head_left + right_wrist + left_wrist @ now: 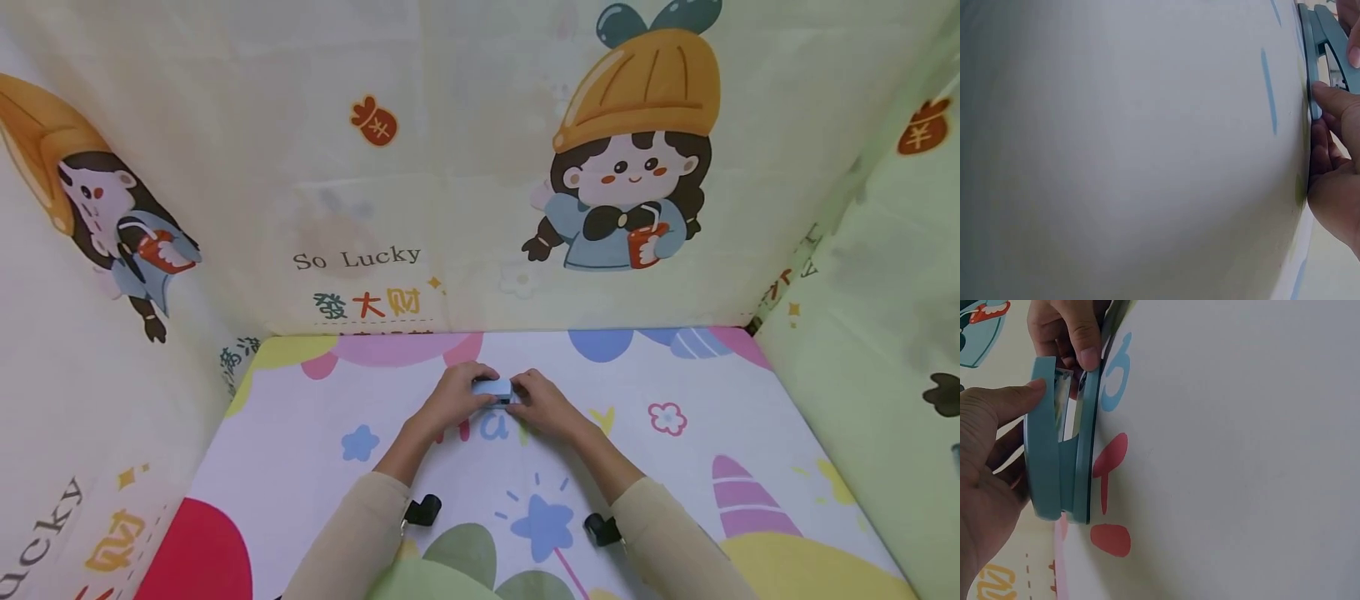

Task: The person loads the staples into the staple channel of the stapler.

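Note:
A light blue stapler (492,388) rests on the patterned tabletop, held between both hands near the far middle. My left hand (453,394) grips its upper arm, the thumb lying along that arm in the left wrist view and the fingers behind it. At the front end, my right hand (547,407) pinches the base, its thumb on top of the base plate. The left wrist view shows the stapler's (1043,450) upper arm apart from its base, with a metal part in the gap. In the right wrist view, the stapler (1311,56) is partly cut off by the frame's edge.
A white tablecloth (300,467) with coloured prints covers the table. A cream cloth wall (465,192) with cartoon figures rises behind it, and similar cloth hangs on both sides. Small black devices (423,510) sit at the cuffs of both beige sleeves (352,533).

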Demonstrator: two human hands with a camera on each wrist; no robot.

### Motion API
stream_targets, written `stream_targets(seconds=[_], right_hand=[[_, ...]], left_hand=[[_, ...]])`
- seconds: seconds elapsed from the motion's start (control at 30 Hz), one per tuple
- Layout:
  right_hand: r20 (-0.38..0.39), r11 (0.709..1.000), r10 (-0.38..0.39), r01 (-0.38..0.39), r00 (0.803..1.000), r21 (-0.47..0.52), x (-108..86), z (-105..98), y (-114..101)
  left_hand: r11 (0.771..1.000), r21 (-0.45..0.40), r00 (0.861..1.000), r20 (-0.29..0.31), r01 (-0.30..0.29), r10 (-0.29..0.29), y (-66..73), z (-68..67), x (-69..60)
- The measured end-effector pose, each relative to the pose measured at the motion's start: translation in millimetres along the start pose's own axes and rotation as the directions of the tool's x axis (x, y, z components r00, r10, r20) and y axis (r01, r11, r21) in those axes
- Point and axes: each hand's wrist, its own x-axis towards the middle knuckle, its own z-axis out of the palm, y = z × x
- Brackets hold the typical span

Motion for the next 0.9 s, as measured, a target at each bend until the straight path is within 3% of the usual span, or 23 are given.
stream_targets(seconds=[0.23,0.43,0.6,0.73,0.9], right_hand=[[-0.012,1.000,-0.009,0.009,1.000,0.030,0.1,-2.2,1.6],[-0.020,0.997,-0.020,0.022,1.000,0.073,-2.9,-7.0,3.0],[-0.045,0.993,-0.019,0.024,0.999,0.112,-10.7,-24.8,0.1],[-0.072,0.996,-0.035,0.041,0.997,0.081,-20.0,-47.9,-4.2],[-0.151,0.995,-0.074,0.064,0.986,-0.071,-33.5,-78.3,-7.7]], left_hand=[[0.999,-0.013,0.998,-0.047,0.046,-0.047,-1.8,-3.6,-3.0],[1.000,0.006,0.995,-0.103,0.021,-0.020,-4.1,-13.9,-12.3],[0.999,0.033,0.984,-0.178,0.017,-0.011,-4.8,-30.6,-24.4],[0.997,0.079,0.975,-0.223,0.016,0.002,-4.2,-46.2,-34.8],[0.982,0.188,0.965,-0.259,0.011,0.039,-4.2,-65.5,-46.6]])
